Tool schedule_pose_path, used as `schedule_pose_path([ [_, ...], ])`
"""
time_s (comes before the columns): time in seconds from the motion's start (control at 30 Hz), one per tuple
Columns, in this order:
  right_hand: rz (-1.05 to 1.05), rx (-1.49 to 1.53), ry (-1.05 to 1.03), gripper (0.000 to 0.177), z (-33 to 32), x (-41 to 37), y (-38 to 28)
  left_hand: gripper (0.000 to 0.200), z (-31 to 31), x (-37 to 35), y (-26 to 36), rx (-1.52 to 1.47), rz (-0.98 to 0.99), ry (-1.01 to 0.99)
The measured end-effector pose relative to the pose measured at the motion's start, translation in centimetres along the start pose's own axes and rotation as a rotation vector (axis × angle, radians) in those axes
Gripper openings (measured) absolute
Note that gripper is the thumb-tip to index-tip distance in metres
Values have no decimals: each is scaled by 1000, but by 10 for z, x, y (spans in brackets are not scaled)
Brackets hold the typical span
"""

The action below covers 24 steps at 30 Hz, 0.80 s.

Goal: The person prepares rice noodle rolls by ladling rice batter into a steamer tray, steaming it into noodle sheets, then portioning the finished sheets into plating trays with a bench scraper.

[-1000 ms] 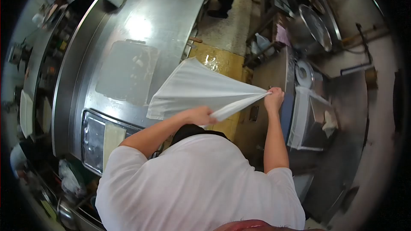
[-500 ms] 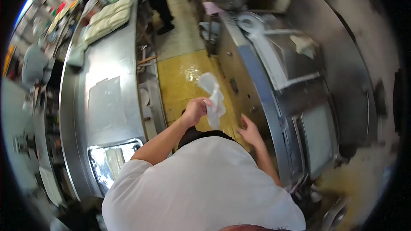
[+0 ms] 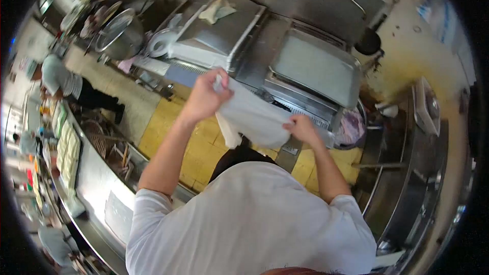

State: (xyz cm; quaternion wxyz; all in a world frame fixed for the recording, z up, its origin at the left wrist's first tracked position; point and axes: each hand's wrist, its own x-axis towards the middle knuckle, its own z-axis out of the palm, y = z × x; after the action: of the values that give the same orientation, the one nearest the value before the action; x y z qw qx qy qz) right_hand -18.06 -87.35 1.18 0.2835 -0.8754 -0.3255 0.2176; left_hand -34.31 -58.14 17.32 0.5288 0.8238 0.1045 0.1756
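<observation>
A white cloth (image 3: 257, 114) is stretched out between my two hands in front of my body. My left hand (image 3: 208, 97) is closed on its upper left part, and a loose fold hangs below. My right hand (image 3: 302, 130) pinches the cloth's right edge. Just beyond the cloth is the steel counter, where a rectangular metal tray (image 3: 316, 66) holds a pale, flat layer. Left of it stands a covered steel box (image 3: 224, 25) with a crumpled cloth (image 3: 217, 10) on top.
A large steel bowl (image 3: 119, 35) stands at the far left of the counter. At the right, a round tub holds a pinkish cloth (image 3: 350, 126). A long steel table (image 3: 97, 168) runs along the left side. A person (image 3: 76, 84) stands on that side, with others farther off.
My view has turned right, towards the counter with the tray. The cloth hung from my left hand alone while my right hand was free; now both hands grip it, spread open.
</observation>
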Motion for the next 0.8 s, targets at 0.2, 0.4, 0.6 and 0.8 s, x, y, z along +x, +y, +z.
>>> schedule_pose_path([
  [0.2,171,-49,511,21,-177,-19,-3,52,12,138,31,-283,282,113],
  [0.4,194,-102,869,18,-256,-1,-20,39,27,239,40,-623,325,215],
  [0.6,284,-313,772,32,-204,74,106,14,102,292,-81,-333,117,43],
  [0.8,394,-254,474,51,-127,115,105,32,196,274,-174,201,-33,-285],
])
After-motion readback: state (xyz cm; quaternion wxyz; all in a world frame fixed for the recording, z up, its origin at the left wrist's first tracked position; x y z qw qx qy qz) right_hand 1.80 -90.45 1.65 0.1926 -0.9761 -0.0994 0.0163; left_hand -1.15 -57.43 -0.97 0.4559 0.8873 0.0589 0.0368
